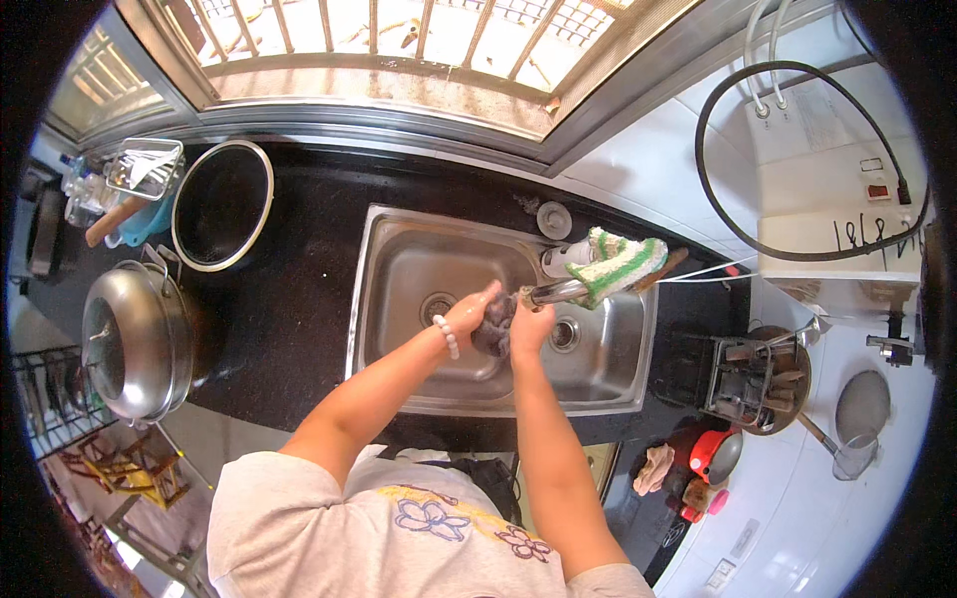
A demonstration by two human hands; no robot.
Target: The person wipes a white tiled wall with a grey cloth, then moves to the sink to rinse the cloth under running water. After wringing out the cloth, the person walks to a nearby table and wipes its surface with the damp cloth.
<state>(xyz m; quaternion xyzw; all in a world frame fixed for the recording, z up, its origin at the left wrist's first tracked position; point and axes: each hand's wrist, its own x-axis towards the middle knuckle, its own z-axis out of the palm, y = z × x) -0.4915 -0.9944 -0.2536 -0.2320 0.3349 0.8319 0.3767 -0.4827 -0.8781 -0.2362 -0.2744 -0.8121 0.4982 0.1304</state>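
Observation:
Over the divider of a double-bowl steel sink (429, 234), a wet-looking dark grey cloth (492, 334) is bunched between my two hands. My left hand (467, 317), with a white bead bracelet at the wrist, grips its left side. On the other side, my right hand (531, 327) is closed round the cloth, right under the end of the chrome faucet (561, 291). Part of the cloth hangs below the hands. The spout partly covers my right fingers. A green and white striped cloth (618, 267) is draped over the faucet.
A lidded steel pot (128, 341) and a round black tray (221, 205) stand on the black counter (289, 299) at left. Behind the faucet is a small white dish (554, 220). To the right are a utensil rack (740, 379) and a red pan (710, 456).

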